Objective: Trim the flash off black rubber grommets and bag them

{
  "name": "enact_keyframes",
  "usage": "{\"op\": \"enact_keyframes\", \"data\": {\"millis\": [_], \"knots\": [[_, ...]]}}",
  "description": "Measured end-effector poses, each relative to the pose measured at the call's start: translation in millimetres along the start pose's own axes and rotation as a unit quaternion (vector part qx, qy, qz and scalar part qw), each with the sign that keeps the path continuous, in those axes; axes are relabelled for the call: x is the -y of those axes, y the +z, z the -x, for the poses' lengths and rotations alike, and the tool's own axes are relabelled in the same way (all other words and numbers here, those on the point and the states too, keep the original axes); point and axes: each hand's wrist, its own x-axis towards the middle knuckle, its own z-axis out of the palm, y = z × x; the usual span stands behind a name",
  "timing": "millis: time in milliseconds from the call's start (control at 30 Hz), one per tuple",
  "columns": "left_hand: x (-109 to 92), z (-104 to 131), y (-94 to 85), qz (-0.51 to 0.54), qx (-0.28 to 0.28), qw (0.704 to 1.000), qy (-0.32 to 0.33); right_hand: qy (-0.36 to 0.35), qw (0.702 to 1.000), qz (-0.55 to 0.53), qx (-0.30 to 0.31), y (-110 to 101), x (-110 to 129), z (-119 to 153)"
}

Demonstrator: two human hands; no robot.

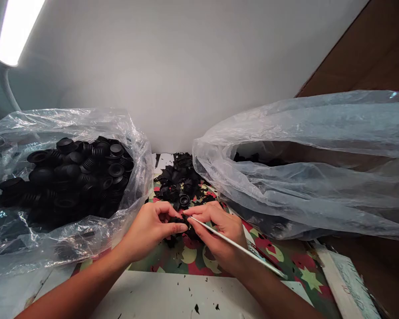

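Near the middle of the table, my left hand (156, 223) pinches a small black rubber part (177, 220) between thumb and fingers. My right hand (219, 230) is closed around a thin white stick-like tool (239, 248). The tool's tip meets the black part, where the fingertips of both hands almost touch. Just beyond the hands, a round ribbed black piece (184, 200) lies at the front of a heap of black scraps (179, 175). The exact shape of the held part is partly hidden by my fingers.
At the left, a clear plastic bag (138, 155) holds many black ribbed parts (69, 177). Another plastic bag (286, 190) lies open at the right, with black pieces inside. A patterned cloth (186, 261), a white board (166, 292) with scraps, and a lamp (18, 31) also show.
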Motion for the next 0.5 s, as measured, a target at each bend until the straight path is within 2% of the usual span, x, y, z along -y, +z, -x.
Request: {"op": "enact_keyframes", "data": {"millis": [267,500], "knots": [[-0.6,-0.3,-0.3,-0.016,-0.019,0.999,0.026,-0.077,0.997,-0.012,0.023,0.8,-0.8,-0.3],[-2.4,-0.2,0.5,-0.017,-0.017,1.0,0.015,-0.09,0.996,0.016,0.024,4.2,-1.2,0.5]]}}
